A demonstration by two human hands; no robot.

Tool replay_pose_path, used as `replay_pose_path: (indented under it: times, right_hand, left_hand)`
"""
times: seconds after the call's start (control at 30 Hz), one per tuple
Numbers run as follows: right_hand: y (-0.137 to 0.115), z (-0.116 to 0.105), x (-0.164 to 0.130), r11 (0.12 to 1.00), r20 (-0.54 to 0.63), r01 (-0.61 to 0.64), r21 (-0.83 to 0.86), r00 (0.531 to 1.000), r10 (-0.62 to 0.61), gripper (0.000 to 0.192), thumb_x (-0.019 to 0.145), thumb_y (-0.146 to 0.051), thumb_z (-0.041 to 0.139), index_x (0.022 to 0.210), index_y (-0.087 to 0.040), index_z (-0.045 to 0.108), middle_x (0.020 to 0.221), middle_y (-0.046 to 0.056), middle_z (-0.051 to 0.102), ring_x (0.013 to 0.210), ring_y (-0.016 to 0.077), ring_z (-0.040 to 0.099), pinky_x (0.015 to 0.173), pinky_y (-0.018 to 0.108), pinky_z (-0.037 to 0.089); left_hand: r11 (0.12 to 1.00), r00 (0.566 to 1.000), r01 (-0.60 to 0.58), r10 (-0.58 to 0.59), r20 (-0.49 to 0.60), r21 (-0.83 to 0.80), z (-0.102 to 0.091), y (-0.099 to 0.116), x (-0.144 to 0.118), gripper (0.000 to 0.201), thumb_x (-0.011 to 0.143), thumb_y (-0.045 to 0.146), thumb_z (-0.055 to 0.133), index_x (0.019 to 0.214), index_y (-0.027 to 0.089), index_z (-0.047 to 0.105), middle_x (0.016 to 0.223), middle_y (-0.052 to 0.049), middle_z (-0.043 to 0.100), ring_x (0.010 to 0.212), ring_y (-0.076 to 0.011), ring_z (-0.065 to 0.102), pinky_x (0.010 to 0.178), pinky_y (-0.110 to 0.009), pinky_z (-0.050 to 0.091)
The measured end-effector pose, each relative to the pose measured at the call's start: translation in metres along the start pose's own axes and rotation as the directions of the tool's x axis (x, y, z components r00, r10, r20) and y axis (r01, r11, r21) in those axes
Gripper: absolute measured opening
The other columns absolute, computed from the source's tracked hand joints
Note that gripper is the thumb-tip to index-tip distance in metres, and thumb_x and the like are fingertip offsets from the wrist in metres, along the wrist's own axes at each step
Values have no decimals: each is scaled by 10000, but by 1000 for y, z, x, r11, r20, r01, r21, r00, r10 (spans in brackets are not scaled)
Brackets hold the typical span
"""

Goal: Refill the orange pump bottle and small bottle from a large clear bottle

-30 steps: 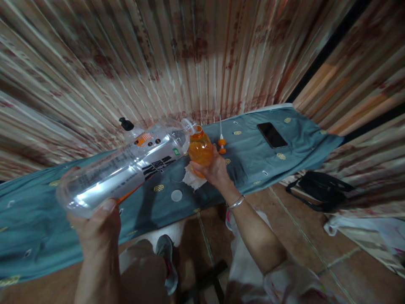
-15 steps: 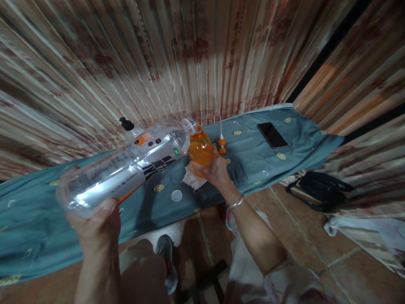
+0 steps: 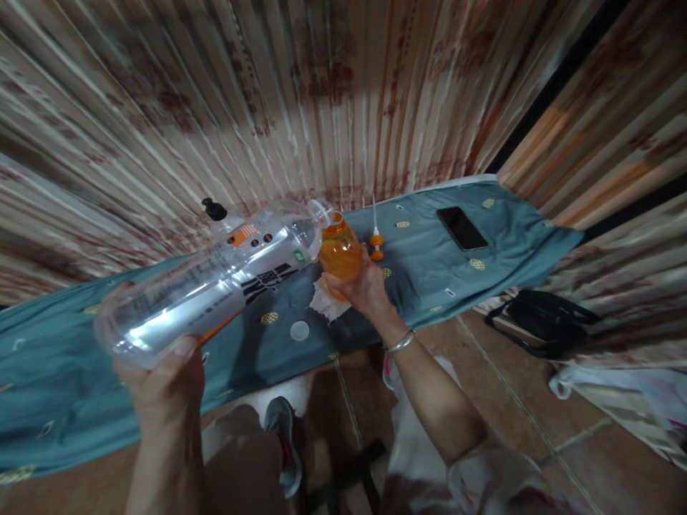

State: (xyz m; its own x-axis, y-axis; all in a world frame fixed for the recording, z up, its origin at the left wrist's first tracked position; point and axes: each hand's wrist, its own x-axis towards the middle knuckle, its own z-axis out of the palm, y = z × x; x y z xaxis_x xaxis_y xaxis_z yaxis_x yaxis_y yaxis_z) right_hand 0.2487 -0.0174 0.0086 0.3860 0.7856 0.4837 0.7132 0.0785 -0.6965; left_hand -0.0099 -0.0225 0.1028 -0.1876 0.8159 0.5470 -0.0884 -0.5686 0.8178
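Staying as before; clear bottle [image 3: 217, 282] tipped toward orange bottle [image 3: 340, 255]

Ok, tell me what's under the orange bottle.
Crumpled pale paper pokes out at the foot of the orange bottle, over the teal cloth. The right hand hides part of the base, so whether the bottle rests on the paper cannot be seen.

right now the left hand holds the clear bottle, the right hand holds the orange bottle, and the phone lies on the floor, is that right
Only the phone is misplaced: the head view shows it lying on the cloth. The left hand does hold the clear bottle, and the right hand the orange bottle.
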Motion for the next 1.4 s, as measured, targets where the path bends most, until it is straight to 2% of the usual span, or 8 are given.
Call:
replay_pose_path:
  times: [0.33, 0.5, 0.63, 0.9, 1.07, 1.2, 1.4]
  right_hand:
    - [0, 0, 0, 999, 4, -10, -35, 1000, 10, 722, 705, -459, 892, 1252, -172, 518, 1020, 122, 790, 929, 297, 787, 770, 355, 637]
    - [-1, 0, 0, 1000, 5, -15, 8, 1000, 15, 677, 714, -469, 884, 1227, -180, 549, 1038, 127, 790, 919, 301, 788, 771, 367, 639]
    - [-2, 0, 0, 1000, 1, -31, 6, 1000, 31, 725, 686, -423, 904, 1251, -165, 529, 1038, 126, 789, 932, 297, 788, 779, 354, 633]
    - [-1, 1, 0, 1000, -22, -19, -13, 1000, 19, 752, 656, -431, 927, 1244, -185, 526, 1038, 122, 788, 911, 308, 792, 763, 385, 642]
    - [1, 2, -1, 1000, -14, -7, 14, 1000, 8, 715, 719, -473, 880, 1263, -183, 517, 1050, 121, 787, 942, 295, 790, 776, 368, 642]
    - [3, 3, -1, 1000, -24, 2, 5, 1000, -2, 723, 730, -500, 872, 1264, -175, 510, 1053, 144, 785, 946, 308, 788, 776, 374, 640]
    - [2, 3, -1, 1000, -20, -1, 9, 1000, 1, 747, 690, -451, 905, 1256, -174, 504, 1026, 132, 787, 926, 300, 789, 772, 366, 635]
  left_hand:
    - [1000, 1000, 5, -5, -7, 16, 4, 1, 0, 589, 415, 158, 660, 978, 330, 677, 978, 16, 694, 1128, -315, 652, 1088, -555, 461]
    - [1000, 999, 16, -16, -30, 10, 3, 2, -1, 617, 409, 150, 668, 999, 331, 689, 1006, 11, 686, 1123, -283, 640, 1072, -504, 475]
    - [1000, 999, 20, -21, -36, -22, 1, 1, 0, 618, 395, 135, 673, 985, 318, 690, 1033, 8, 686, 1072, -261, 645, 1053, -478, 483]
    - [1000, 1000, 7, -7, -13, -10, 3, -1, 0, 628, 406, 139, 661, 1005, 327, 688, 1014, 4, 680, 1175, -296, 624, 1100, -503, 455]
    - [1000, 1000, 4, -5, -30, -25, 2, -1, 1, 644, 399, 133, 674, 1009, 335, 711, 1062, 19, 696, 1114, -250, 643, 1087, -450, 472]
    - [1000, 999, 14, -15, -41, -13, 2, 1, 0, 633, 401, 150, 686, 1002, 345, 716, 1053, 20, 702, 1105, -261, 649, 1091, -473, 481]
    - [1000, 999, 1, -1, -34, 1, 1, -1, -1, 640, 411, 153, 695, 1026, 329, 692, 1097, 6, 710, 1219, -292, 621, 1170, -523, 414]
